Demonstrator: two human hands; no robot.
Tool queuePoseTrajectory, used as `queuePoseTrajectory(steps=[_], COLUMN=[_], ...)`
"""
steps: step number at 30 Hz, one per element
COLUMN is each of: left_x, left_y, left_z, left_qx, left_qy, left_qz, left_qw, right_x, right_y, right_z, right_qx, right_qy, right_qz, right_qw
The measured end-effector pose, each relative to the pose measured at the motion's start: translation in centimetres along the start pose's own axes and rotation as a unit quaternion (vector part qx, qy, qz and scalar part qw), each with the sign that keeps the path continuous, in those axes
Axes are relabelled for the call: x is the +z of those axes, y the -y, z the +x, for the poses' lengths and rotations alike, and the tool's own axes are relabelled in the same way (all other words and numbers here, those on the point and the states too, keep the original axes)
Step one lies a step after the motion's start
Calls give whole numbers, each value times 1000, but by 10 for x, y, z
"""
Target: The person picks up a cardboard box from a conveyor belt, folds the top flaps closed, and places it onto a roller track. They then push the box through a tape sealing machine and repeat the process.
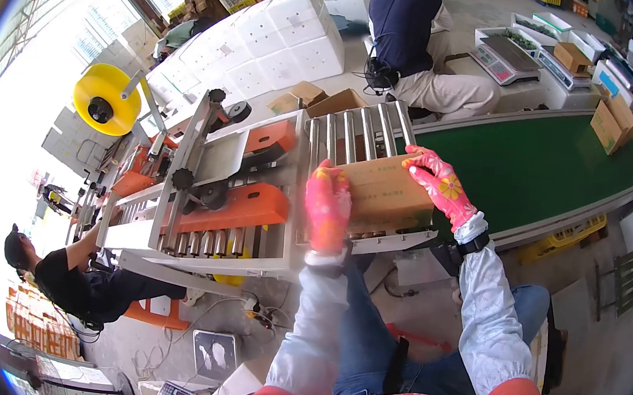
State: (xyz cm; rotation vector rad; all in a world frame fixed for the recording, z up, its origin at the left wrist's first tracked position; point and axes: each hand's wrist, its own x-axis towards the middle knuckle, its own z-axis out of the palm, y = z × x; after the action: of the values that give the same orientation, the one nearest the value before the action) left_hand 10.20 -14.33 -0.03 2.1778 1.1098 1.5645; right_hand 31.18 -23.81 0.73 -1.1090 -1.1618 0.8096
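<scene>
A closed brown cardboard box (384,193) lies on the metal rollers (365,131) between my two hands. My left hand (327,206), in a pink glove and blurred by motion, is at the box's left end. Against the right end and top edge rests my right hand (443,185), in a pink flowered glove with the fingers stretched out. Just left of the rollers stands a box-sealing machine with orange plates (237,209) and a yellow tape roll (107,99).
A green conveyor belt (539,164) runs to the right, with open cartons (614,124) at its far end. One person (405,32) sits behind the belt; another (81,280) is at the left by the machine. White foam boxes (272,36) are stacked behind.
</scene>
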Motion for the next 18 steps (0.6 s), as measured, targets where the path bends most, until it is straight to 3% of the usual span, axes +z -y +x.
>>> queuePoseTrajectory(steps=[1,2,3,4,5,6,7,9,10,12,13,14,16,18], left_x=[0,4,13,17,25,34,45,55,52,49,51,52,49,38], left_y=[-13,-46,-71,-98,-113,-115,-105,-91,-82,-63,-48,-32,-2,19], left_z=[-2,-7,-19,-30,-36,-38,-39,-29,-17,3,15,25,42,58], left_qx=[82,117,110,137,141,149,156,159,162,156,156,160,136,99], left_qy=[-2,3,40,137,234,236,211,178,202,211,204,194,176,188], left_qz=[133,178,115,91,122,202,198,191,180,171,196,220,236,286], left_qw=[988,977,986,977,954,939,944,952,949,950,946,942,946,934], right_x=[-1,0,2,-1,0,-1,-1,-2,0,9,20,26,34,46], right_y=[-3,-5,-3,-17,-13,-7,-10,-24,-32,-42,-47,-61,-110,-101], right_z=[1,2,1,3,1,0,1,6,7,6,1,-4,-16,-29], right_qx=[-9,-18,-7,-52,-12,28,26,-33,-33,-89,-93,-82,-135,-84], right_qy=[-7,-12,-18,-13,-22,-31,-20,-92,-87,-187,-178,-136,-42,13], right_qz=[-23,-47,-8,15,40,61,53,17,13,-203,-230,-299,-471,-579], right_qw=[1000,999,1000,998,999,997,998,995,996,957,952,941,871,811])
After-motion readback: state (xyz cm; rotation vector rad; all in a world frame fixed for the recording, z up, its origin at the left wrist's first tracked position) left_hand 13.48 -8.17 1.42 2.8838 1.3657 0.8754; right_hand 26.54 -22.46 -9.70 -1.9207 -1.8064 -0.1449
